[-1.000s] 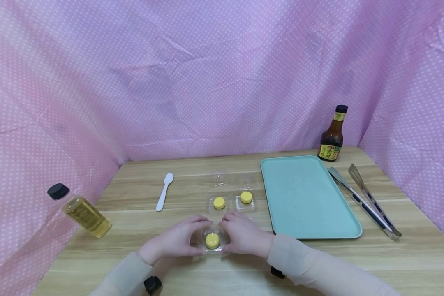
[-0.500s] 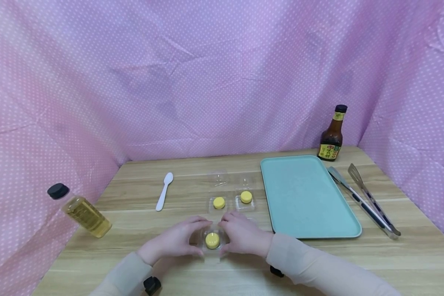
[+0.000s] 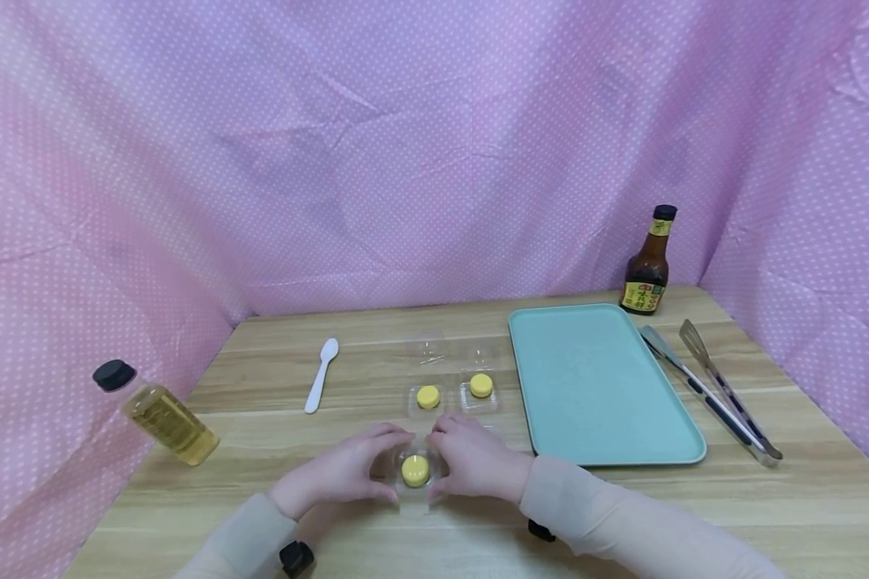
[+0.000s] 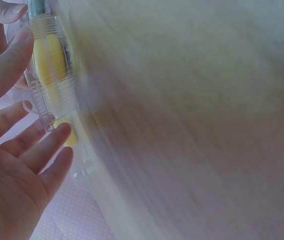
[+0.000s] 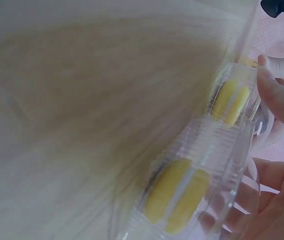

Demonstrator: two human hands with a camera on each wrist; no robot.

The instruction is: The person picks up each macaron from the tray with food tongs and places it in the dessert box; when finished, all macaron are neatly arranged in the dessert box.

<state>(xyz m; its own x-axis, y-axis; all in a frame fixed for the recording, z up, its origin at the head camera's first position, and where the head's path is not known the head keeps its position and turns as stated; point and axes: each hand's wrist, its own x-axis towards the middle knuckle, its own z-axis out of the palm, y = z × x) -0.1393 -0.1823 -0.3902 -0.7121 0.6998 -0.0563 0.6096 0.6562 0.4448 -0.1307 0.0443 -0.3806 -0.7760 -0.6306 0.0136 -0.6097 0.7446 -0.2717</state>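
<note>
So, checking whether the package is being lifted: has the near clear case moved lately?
No. The clear case sits equally near the teal tray, between both hands.

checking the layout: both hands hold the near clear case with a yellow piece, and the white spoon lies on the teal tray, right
Not quite. In the head view the white spoon lies on the wooden table, left of the cases, not on the teal tray. Both hands, left hand and right hand, do hold the near clear case.

At frame centre two small clear boxes (image 3: 452, 392) sit behind the hands; spoon (image 3: 322, 374) left, tray (image 3: 601, 386) right, tongs (image 3: 713, 390) further right.
</note>
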